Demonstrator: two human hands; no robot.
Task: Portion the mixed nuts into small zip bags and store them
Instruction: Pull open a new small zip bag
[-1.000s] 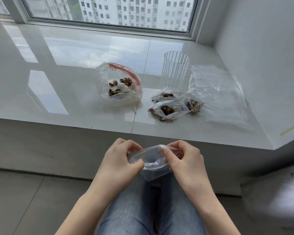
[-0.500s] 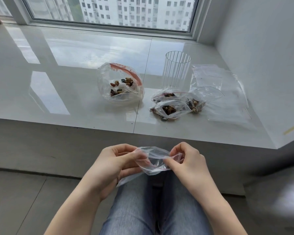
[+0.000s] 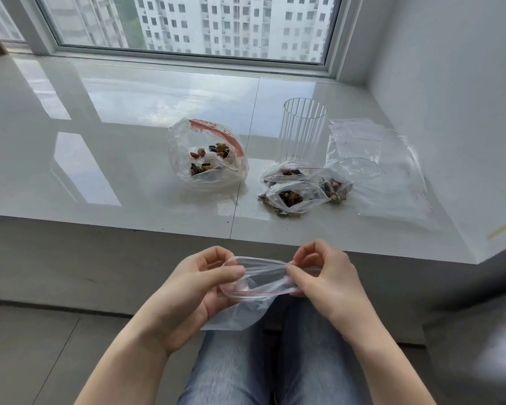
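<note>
The left hand (image 3: 199, 287) and the right hand (image 3: 324, 276) both hold one small empty zip bag (image 3: 246, 305) above the person's lap, in front of the near edge of the tabletop (image 3: 129, 159). The thumb and fingers of each hand pinch the bag at its mouth, the left hand at the left end and the right hand at the right end. The mouth is pulled apart into a narrow oval, and a thin red line runs along its near lip. The body of the bag hangs down over the jeans (image 3: 275, 363).

On the tabletop, near the middle, stands a big open bag (image 3: 208, 154) with a red strip at the rim; a few mixed nuts (image 3: 209, 159) lie inside it. To the right, closer to the near edge, three small filled bags (image 3: 295, 188) lie together, touching each other. Just behind them stands a clear ribbed cup (image 3: 303, 130), upright. Flat empty bags (image 3: 374, 165) lie toward the right edge, beside the wall.
</note>
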